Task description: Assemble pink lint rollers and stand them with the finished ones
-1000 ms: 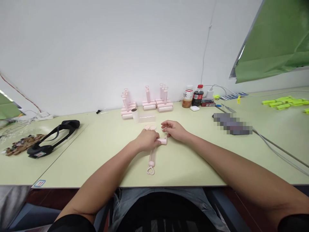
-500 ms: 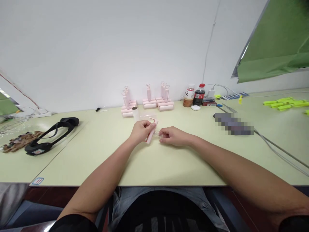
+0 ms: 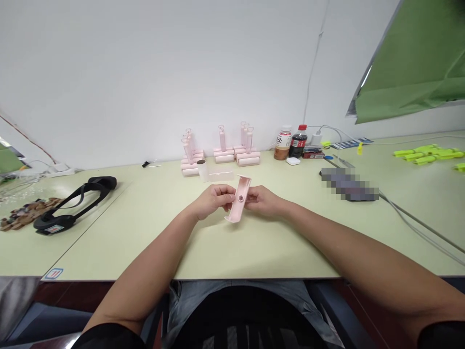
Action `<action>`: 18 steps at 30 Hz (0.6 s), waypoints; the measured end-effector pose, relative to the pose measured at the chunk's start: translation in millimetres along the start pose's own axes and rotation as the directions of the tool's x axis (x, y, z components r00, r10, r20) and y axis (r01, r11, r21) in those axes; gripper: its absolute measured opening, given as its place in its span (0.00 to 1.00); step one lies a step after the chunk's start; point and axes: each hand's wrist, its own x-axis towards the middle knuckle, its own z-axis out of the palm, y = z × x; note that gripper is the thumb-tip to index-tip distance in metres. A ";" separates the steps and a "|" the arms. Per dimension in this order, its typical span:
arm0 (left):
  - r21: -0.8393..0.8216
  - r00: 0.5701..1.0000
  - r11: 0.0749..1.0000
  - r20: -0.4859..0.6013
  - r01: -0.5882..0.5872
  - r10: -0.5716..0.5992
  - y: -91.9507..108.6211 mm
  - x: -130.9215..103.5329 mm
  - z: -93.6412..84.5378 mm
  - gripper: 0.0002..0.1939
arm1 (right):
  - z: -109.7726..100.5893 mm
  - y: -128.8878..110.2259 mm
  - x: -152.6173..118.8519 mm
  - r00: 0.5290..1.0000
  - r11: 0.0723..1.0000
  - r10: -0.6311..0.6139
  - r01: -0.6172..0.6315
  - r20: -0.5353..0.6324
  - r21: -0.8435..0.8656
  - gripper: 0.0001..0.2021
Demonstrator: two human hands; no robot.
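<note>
Between my hands a pink lint roller shell (image 3: 238, 209) is tilted, its hollow inside facing me, with a round fitting at its middle. My left hand (image 3: 214, 199) pinches the shell's left edge between thumb and fingers. My right hand (image 3: 266, 199) is closed just behind the shell's right side, around the lint roller handle, which the shell and fingers mostly hide. Beyond my hands a white paper roll (image 3: 203, 172) stands upright on its end. Next to it lies a clear plastic cover (image 3: 222, 176).
Several pink lint rollers (image 3: 248, 159) stand handle-up along the wall. Two drink bottles (image 3: 282, 145) are to their right. A black headset strap (image 3: 76, 206) and brown pieces (image 3: 31, 213) lie left. A blurred dark device (image 3: 350, 186), cables and yellow items (image 3: 428, 154) lie right.
The shell has turned so that its hollow inside faces me, and has shifted right. My right hand has come up against it, hiding the clear handle seen before.
</note>
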 end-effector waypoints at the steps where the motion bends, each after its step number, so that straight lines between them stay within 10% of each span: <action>1: -0.004 1.000 1.000 0.002 0.003 -0.003 -0.2 0.1 1.0 0.12 | -0.1 0.5 -0.2 1.000 1.000 0.009 -0.009 -0.007 -0.013 0.16; 18: -0.113 0.985 0.990 0.162 0.085 -0.066 -12.9 2.8 9.9 0.21 | -1.8 -4.7 -0.1 0.997 0.976 0.003 0.015 0.080 -0.215 0.09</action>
